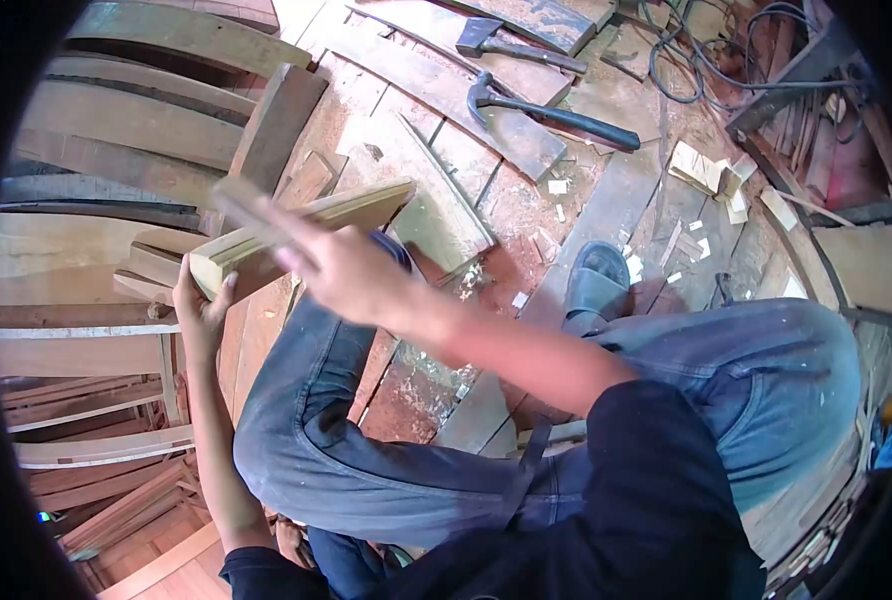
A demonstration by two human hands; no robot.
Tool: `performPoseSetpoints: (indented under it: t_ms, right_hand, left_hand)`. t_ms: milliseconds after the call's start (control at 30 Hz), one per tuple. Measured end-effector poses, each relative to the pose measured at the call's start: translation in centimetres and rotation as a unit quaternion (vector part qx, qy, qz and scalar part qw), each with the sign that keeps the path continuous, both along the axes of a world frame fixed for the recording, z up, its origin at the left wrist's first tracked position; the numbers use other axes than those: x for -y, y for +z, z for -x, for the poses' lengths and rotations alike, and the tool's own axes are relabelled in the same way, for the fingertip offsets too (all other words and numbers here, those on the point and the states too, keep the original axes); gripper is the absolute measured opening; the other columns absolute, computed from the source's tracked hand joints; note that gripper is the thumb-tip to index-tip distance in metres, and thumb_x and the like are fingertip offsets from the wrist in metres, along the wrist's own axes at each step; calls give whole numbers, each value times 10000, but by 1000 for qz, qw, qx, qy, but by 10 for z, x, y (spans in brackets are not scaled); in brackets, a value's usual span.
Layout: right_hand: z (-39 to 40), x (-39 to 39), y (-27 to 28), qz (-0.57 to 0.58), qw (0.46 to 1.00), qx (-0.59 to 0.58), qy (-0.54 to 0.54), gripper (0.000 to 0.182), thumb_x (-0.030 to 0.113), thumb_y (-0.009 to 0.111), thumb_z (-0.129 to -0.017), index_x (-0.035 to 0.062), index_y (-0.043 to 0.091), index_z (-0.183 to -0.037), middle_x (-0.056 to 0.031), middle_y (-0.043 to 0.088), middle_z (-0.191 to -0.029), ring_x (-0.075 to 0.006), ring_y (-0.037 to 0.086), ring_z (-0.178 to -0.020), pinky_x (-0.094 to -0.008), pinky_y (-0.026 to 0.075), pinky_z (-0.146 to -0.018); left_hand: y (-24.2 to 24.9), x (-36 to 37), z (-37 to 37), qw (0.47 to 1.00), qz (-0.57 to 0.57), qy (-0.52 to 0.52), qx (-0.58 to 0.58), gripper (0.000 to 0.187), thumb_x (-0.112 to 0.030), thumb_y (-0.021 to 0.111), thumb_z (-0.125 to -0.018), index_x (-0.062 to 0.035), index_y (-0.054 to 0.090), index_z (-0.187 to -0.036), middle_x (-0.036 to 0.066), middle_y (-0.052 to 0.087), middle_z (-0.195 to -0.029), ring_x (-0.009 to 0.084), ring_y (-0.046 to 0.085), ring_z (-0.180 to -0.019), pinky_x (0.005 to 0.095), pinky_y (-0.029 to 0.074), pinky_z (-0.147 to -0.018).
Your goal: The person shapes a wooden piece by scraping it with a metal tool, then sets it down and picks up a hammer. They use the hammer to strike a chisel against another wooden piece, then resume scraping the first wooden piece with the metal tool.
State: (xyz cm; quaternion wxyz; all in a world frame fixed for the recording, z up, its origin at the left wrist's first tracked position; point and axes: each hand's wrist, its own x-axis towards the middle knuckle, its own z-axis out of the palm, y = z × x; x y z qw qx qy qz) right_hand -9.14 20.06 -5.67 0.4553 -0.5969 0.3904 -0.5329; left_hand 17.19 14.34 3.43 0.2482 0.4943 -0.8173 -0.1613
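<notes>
My left hand (202, 312) grips the near end of a wooden board (371, 208), thumb on one side and fingers on the other. The board is held tilted above my leg, its long edge facing up. Over that edge is my right hand (361, 278), closed around a narrow, flat, brownish-grey strip (251, 215). Motion blurs the strip, and I cannot tell what kind of tool it is. It crosses the board near my left hand.
A claw hammer (556, 118) and a hatchet (516, 46) lie on planks ahead. Curved wooden pieces (126, 120) are stacked at the left. Wood offcuts (701, 170) and chips litter the floor at the right, below a coiled cable (691, 75). My sandaled foot (598, 278) rests on the floor.
</notes>
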Motion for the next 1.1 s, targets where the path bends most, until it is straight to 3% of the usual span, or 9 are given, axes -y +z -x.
performPoseSetpoints:
  t_ms: [167, 300, 333, 433, 667, 833, 900, 1033, 1100]
  right_hand:
    - [-10, 8, -23, 120, 990, 13, -70, 609, 261, 535, -1041, 237, 288, -1597, -256, 694, -742, -350, 725, -641, -472, 596, -657]
    - [36, 25, -96, -222, 965, -119, -72, 584, 346, 449, -1076, 205, 259, -1610, -219, 684, -664, -335, 705, -574, -469, 572, -595]
    - [13, 37, -158, -47, 965, -151, -211, 576, 332, 457, -1074, 183, 281, -1603, -235, 673, -653, -334, 707, -578, -474, 553, -594]
    - [16, 20, -73, -142, 985, -14, -101, 576, 302, 477, -1066, 168, 296, -1596, -245, 672, -665, -338, 714, -595, -486, 553, -610]
    - [-9, 0, 25, 97, 995, -8, 0, 615, 257, 548, -1035, 219, 299, -1596, -229, 669, -658, -341, 714, -593, -498, 586, -620]
    - [36, 30, -107, -220, 968, -102, -64, 583, 424, 414, -1080, 267, 251, -1617, -138, 604, -599, -250, 639, -551, -433, 546, -586]
    - [33, 53, -224, -124, 945, -230, -199, 583, 409, 435, -1078, 262, 264, -1616, -151, 638, -665, -248, 634, -560, -441, 509, -554]
    - [11, 35, -132, -242, 957, -109, -119, 558, 406, 370, -1089, 279, 235, -1616, -231, 708, -823, -353, 729, -779, -506, 578, -771]
    - [18, 10, -28, -191, 981, -26, -10, 548, 358, 432, -1078, 242, 298, -1596, -209, 682, -683, -329, 720, -643, -464, 587, -652]
  left_hand:
    - [0, -6, 5, 1000, -3, 16, -18, 428, -89, 745, -905, 67, 542, -1248, 87, 682, -1060, 123, 614, -955, 273, 511, -841]
    - [2, -8, 5, 999, -30, 18, -34, 363, -86, 736, -895, 39, 567, -1190, 67, 672, -1047, 110, 595, -951, 259, 490, -853]
    - [6, -8, 12, 999, -36, 9, -14, 363, -88, 740, -890, 40, 567, -1183, 70, 673, -1040, 110, 594, -946, 260, 489, -851]
    - [8, -9, 18, 999, -40, 12, -4, 376, -100, 755, -881, 49, 571, -1173, 79, 680, -1021, 116, 605, -942, 266, 495, -847]
    - [8, -10, 13, 999, -49, -1, -24, 365, -116, 746, -902, 46, 575, -1181, 80, 695, -1035, 119, 618, -928, 273, 510, -839]
    - [7, -11, 17, 999, -38, -1, -34, 360, -120, 770, -878, 58, 582, -1128, 72, 681, -947, 104, 602, -865, 263, 506, -793]
    - [13, -12, 18, 998, -59, -17, 27, 362, -120, 783, -861, 66, 582, -1098, 79, 677, -916, 100, 595, -839, 261, 505, -768]
    - [17, -13, 34, 999, -42, 2, 21, 362, -112, 786, -846, 71, 578, -1079, 86, 681, -913, 111, 593, -819, 269, 506, -753]
    - [13, -10, 27, 1000, -27, -6, 1, 361, -112, 778, -853, 66, 581, -1098, 87, 688, -938, 115, 612, -847, 270, 510, -768]
